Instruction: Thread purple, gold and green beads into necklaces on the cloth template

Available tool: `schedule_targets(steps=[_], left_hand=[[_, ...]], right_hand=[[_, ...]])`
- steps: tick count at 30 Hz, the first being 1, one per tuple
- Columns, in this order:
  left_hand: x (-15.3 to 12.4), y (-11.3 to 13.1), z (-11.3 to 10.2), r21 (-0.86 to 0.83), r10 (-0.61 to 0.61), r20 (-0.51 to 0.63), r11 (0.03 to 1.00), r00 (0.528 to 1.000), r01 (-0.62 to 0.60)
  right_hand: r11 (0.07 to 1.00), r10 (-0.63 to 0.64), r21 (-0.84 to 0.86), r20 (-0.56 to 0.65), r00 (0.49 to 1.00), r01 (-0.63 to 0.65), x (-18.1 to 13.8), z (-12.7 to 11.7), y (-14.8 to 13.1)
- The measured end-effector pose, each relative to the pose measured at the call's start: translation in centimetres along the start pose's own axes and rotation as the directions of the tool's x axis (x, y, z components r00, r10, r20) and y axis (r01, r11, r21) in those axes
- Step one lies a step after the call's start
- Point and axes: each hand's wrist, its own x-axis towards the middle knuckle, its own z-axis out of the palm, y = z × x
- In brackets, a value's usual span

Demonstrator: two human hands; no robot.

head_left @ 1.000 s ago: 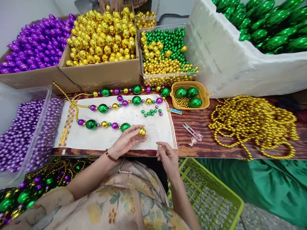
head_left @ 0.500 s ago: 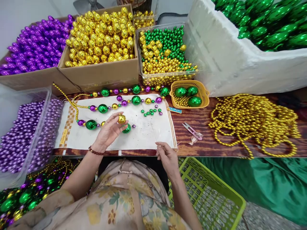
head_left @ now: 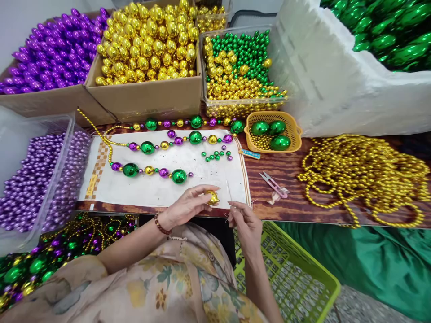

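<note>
Over white cloth (head_left: 151, 193), left hand (head_left: 185, 206) pinches gold bead (head_left: 213, 198) at fingertips (head_left: 213, 187), right hand (head_left: 245, 222) apparently a needle (head_left: 229, 193).

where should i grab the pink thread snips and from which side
Probably by the pink handle, coming from the near right: the snips lie flat on the wooden table, metal blades pointing away to the left, handle end toward the near right. The right hand is closer, though it pinches a thin needle-like strand.
</note>
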Motion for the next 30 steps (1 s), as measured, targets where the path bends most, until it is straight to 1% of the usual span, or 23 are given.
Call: schedule_targets(steps=[2,5,8,10,13,16,19,22,24,27,30], left_hand=[[0.1,-1.0,0.0,0.028,0.015,-0.053,1.0,0.998,-0.014],[0.2,-1.3,-0.3,0.017,-0.004,-0.114,1.0,0.993,0.006],[0.0,-1.0,-0.3,-0.057,-0.066,-0.092,0.997,0.994,0.061],[-0.2,-1.0,-0.1,-0.067,-0.084,-0.064,0.995,0.994,0.08],[-0.3,-1.4,0.1,0.007,-0.071,-0.065,0.997,0.995,0.072],[0.0,-1.5,-0.2,0.133,0.014,-0.092,0.991,0.996,-0.002],[0.6,0.0,-1.1,0.232,0.157,-0.121,0.964,0.98,-0.126],[1.3,3.1,-2.4,0.242,0.315,-0.176,0.932,0.933,-0.269],[1.8,5.3,-3.1,0.224,0.382,-0.197,0.914,0.903,-0.338],[2.7,7.5,-3.9,0.228,0.405,-0.208,0.905,0.89,-0.358],[3.8,7.8,-4.3,0.179,0.368,-0.241,0.926,0.898,-0.332]], right_hand=[[1.0,0.013,0.006,-0.028,1.0,-0.012,-0.2,-0.2,0.5],[0.999,0.03,0.017,-0.029,0.999,-0.03,-0.4,-0.3,1.1],[0.999,0.039,0.02,-0.016,0.999,-0.038,-0.5,0.0,1.3],[0.999,0.036,0.016,-0.01,0.999,-0.035,-0.4,0.3,1.3],[1.0,0.018,0.001,-0.004,1.0,-0.018,-0.2,0.6,1.1],[1.0,0.001,-0.028,-0.003,1.0,-0.001,0.1,0.5,1.2],[0.999,-0.012,-0.052,-0.008,1.0,0.012,0.3,0.2,1.4],[0.998,-0.017,-0.055,-0.018,1.0,0.016,0.4,0.0,1.6],[0.999,-0.01,-0.043,-0.024,1.0,0.009,0.6,-0.1,1.6],[1.0,0.005,-0.027,-0.024,1.0,-0.006,0.8,0.0,1.6],[1.0,0.005,-0.027,0.003,1.0,-0.005,0.7,0.3,1.7]])
